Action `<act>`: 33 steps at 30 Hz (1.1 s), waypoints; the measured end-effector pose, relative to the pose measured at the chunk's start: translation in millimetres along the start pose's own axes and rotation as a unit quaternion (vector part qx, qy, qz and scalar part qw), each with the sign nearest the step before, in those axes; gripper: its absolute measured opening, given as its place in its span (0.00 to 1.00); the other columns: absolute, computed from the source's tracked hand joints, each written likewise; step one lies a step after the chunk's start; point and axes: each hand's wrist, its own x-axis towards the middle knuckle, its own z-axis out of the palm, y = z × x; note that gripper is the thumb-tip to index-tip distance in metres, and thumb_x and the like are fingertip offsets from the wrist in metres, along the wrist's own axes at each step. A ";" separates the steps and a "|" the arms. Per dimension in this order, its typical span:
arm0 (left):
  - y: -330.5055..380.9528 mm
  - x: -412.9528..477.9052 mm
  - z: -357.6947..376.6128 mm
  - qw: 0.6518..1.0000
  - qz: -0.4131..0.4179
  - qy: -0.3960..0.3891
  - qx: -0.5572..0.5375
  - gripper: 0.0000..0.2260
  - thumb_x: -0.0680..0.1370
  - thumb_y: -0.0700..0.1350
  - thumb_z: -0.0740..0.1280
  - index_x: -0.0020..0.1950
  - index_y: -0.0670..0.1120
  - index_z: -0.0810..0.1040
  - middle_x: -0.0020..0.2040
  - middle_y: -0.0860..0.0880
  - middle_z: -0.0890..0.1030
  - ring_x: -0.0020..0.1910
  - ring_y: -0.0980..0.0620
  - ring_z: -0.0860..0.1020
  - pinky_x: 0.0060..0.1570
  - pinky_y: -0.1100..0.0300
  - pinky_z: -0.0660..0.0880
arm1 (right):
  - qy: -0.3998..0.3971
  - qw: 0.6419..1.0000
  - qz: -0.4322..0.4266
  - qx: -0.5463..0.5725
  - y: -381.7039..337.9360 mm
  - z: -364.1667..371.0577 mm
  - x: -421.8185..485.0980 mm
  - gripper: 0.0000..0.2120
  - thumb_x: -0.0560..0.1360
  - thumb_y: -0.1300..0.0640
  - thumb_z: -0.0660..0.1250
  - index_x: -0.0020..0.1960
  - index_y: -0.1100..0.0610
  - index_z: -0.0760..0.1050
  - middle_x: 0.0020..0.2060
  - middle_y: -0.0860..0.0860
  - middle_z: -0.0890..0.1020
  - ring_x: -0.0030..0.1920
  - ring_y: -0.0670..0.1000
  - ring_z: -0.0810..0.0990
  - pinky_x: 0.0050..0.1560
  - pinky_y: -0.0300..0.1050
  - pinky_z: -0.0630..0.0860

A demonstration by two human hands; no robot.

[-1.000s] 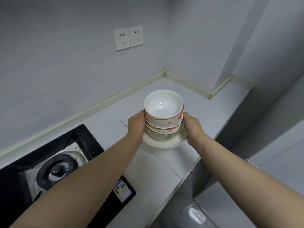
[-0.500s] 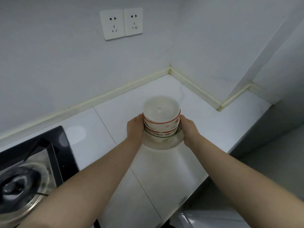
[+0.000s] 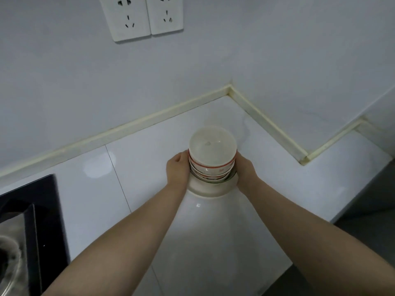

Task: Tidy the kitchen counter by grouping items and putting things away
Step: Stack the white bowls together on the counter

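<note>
Both hands, left hand and right hand, clasp a stack of red-rimmed white bowls on a plate.

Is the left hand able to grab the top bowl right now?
Probably yes. The left hand already presses the side of the bowl stack, just below the top bowl, and nothing covers that bowl.

bowls: white, red rims | plate: cream | counter: white | stove: black
</note>
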 end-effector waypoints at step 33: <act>-20.6 36.0 -21.7 0.995 -0.060 -0.028 0.070 0.16 0.74 0.36 0.64 0.61 0.39 0.77 0.40 0.43 0.81 0.34 0.46 0.80 0.42 0.52 0.82 | 0.033 0.991 -0.055 -0.117 -4.5 -23.0 7.1 0.11 0.80 0.51 0.58 0.53 0.58 0.74 0.39 0.55 0.77 0.36 0.55 0.77 0.41 0.49 0.77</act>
